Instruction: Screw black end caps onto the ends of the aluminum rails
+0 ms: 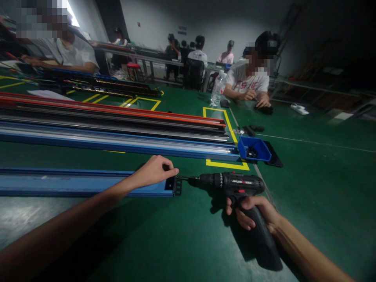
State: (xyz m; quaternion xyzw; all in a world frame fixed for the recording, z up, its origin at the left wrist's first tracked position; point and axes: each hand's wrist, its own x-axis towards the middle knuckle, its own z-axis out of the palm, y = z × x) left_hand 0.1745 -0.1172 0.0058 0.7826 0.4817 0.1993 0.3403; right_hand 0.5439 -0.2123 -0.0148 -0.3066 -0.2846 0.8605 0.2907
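A cordless drill [243,183] is in my right hand [258,213], which is wrapped around its handle with a finger at the trigger. Its long thin bit [189,178] points left, with the tip at the end of a blue rail [88,184]. A black end cap [178,187] with small slots sits on that end of the rail. My left hand [154,171] is closed over the rail's far edge beside the end cap, thumb and forefinger close to the bit tip. Its other fingers are partly hidden.
Beyond lie more blue rails [117,143], black rails [117,123] and an orange rail [117,109], side by side. A blue bin [268,152] with small black parts stands at their right end, by a water bottle [216,91]. A person [246,80] works across the green table.
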